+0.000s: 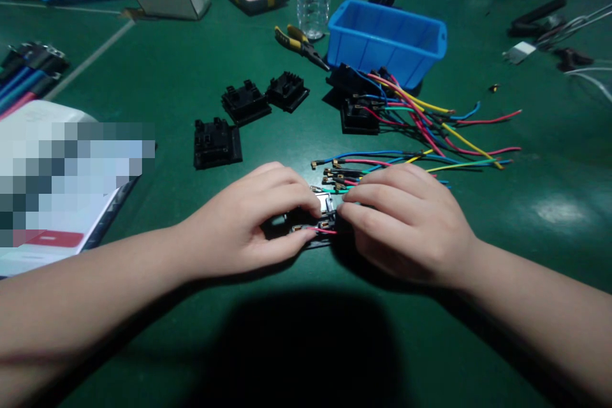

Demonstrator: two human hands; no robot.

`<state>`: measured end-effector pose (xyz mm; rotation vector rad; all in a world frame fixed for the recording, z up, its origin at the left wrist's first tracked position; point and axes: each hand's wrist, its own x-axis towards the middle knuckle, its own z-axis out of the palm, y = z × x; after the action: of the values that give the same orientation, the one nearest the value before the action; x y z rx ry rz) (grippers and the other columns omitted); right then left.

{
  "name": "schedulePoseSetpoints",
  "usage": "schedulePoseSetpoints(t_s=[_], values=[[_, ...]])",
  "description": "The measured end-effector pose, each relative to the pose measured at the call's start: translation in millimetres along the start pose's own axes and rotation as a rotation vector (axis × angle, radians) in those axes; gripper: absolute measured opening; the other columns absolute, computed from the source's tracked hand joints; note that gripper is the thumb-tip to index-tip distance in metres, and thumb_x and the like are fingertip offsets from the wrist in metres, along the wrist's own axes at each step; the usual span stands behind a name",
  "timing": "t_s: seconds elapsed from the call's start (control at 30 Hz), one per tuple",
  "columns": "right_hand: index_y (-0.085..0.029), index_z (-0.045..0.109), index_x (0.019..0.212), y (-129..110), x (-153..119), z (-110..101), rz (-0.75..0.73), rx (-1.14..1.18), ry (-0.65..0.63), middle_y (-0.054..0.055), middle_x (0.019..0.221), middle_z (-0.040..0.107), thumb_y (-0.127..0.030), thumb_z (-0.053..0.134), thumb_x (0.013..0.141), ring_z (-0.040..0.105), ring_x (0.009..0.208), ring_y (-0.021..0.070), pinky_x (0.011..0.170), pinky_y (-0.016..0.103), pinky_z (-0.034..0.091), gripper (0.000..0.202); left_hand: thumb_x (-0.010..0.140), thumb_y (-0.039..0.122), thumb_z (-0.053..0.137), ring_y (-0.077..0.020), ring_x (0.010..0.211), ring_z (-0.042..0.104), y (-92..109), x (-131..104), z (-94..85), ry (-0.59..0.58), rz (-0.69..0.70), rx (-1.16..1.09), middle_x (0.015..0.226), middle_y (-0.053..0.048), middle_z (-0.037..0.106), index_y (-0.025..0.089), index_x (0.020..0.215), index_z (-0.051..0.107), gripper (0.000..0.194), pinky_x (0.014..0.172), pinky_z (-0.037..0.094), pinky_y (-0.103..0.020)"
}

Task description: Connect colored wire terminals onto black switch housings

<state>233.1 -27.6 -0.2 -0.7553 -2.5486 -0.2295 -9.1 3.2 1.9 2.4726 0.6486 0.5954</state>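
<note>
Green matting covers the desk point(143, 344), where a black socket housing point(315, 229) lies near the front edge, pinched from both sides. Left hand point(248, 223) and right hand point(406, 223) grasp it with curled fingertips, equally close, its long axis running between them; loose wires point(382, 159) lie just behind.

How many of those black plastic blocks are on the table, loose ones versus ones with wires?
Loose, no wires: 3
Wired, by the blue bin: 2
Between both hands: 1
Total: 6

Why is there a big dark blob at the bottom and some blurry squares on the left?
In the head view, the dark blob is a shadow on the green table below the hands; the squares are pixelated blur over a white booklet; a glare spot shines at right.
</note>
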Motion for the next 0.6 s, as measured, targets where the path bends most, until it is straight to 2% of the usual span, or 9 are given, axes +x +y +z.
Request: schedulePoseSetpoints(t_s=[0.13, 0.27, 0.37, 0.47, 0.6], values=[[-0.013, 0.069, 0.100, 0.7, 0.7, 1.3, 0.004, 0.011, -0.025, 0.012, 0.091, 0.072, -0.019, 0.052, 0.094, 0.063, 0.083, 0.0231, 0.073, 0.039, 0.046, 0.019, 0.091, 0.020, 0.058, -0.0185, 0.091, 0.059, -1.0, -1.9, 1.8, 0.001, 0.019, 0.056, 0.094, -0.006, 0.066, 0.018, 0.098, 0.062, 0.008, 0.084, 0.047, -0.032], [-0.012, 0.068, 0.102, 0.7, 1.2, 2.1, 0.031, 0.032, -0.061, 0.011, 0.086, 0.071, -0.022, 0.047, 0.096, 0.061, 0.079, 0.0218, 0.072, 0.037, 0.044, 0.024, 0.091, 0.019, 0.058, -0.0187, 0.093, 0.060, 2.3, -4.4, 0.5, 0.066, 0.041, 0.110, 0.100, -0.006, 0.067, 0.020, 0.099, 0.062, 0.009, 0.086, 0.047, -0.033], [-0.013, 0.068, 0.100, 0.6, 1.4, 1.7, 0.029, 0.032, -0.070, 0.010, 0.083, 0.071, -0.023, 0.045, 0.097, 0.059, 0.075, 0.0205, 0.070, 0.035, 0.042, 0.025, 0.091, 0.018, 0.057, -0.0189, 0.094, 0.061, 6.5, -7.5, -1.1, 0.107, 0.117, 0.149, 0.102, -0.005, 0.069, 0.022, 0.100, 0.062, 0.011, 0.090, 0.047, -0.036], [-0.012, 0.068, 0.098, 1.0, 1.6, 1.0, 0.015, 0.029, -0.074, 0.010, 0.082, 0.071, -0.024, 0.045, 0.098, 0.057, 0.072, 0.0201, 0.067, 0.035, 0.041, 0.026, 0.091, 0.018, 0.056, -0.0201, 0.097, 0.061, 9.6, -10.9, -1.6, 0.101, 0.198, 0.207, 0.104, -0.003, 0.073, 0.024, 0.102, 0.062, 0.014, 0.091, 0.046, -0.039], [-0.011, 0.068, 0.098, 1.8, 2.3, 0.7, 0.007, 0.033, -0.080, 0.009, 0.082, 0.072, -0.024, 0.046, 0.097, 0.057, 0.071, 0.0208, 0.065, 0.036, 0.040, 0.026, 0.091, 0.020, 0.057, -0.0213, 0.103, 0.062, 8.2, -12.3, -0.9, 0.107, 0.213, 0.261, 0.109, -0.002, 0.075, 0.025, 0.108, 0.063, 0.018, 0.092, 0.044, -0.041]])
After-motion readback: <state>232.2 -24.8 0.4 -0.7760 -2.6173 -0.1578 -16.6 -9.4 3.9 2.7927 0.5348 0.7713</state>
